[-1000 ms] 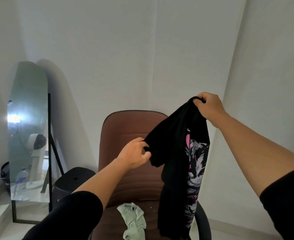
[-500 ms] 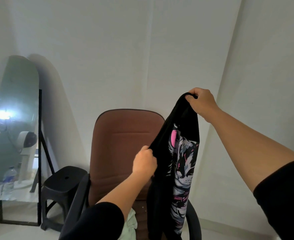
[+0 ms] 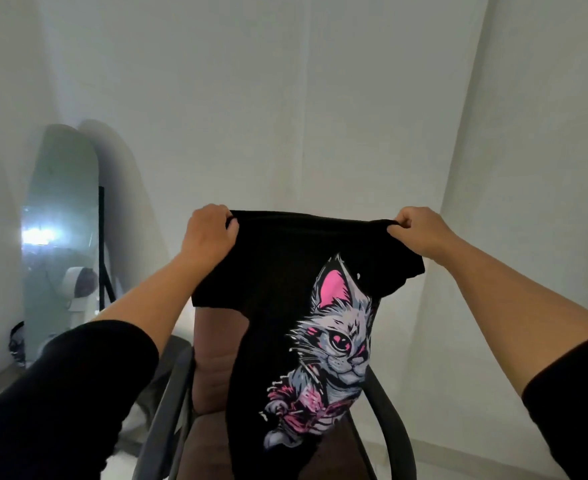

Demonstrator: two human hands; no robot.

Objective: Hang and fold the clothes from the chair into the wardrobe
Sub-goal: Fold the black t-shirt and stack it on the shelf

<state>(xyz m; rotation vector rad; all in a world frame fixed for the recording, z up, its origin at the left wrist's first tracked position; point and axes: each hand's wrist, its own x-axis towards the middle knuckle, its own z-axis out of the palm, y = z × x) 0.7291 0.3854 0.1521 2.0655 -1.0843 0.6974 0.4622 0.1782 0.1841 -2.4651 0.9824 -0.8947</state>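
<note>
Fingers of the left hand [image 3: 211, 233] curled over and pinching one top corner of the black T-shirt [image 3: 285, 271]; fingers of the right hand [image 3: 420, 233] likewise clenched on the opposite top corner, thumb pressed against the gathered cloth; the upper edge of the garment drawn nearly taut and level between the two grips; the body of the shirt hanging free below, its cat print [image 3: 334, 344] facing the viewer and skewed toward the right-hand side; both forearms extended forward, black sleeves at the lower corners of the view; behind the shirt, the brown office chair [image 3: 212, 358], its back partly covered by the cloth and its armrests flanking it; a standing mirror [image 3: 60, 237] leaning against the wall at left; the wardrobe not in view. Step in hand, by judgement: spreading the shirt open by its shoulders before hanging or folding; the next move calls for keeping both grips level while the garment is carried clear of the chair toward the wardrobe.
</note>
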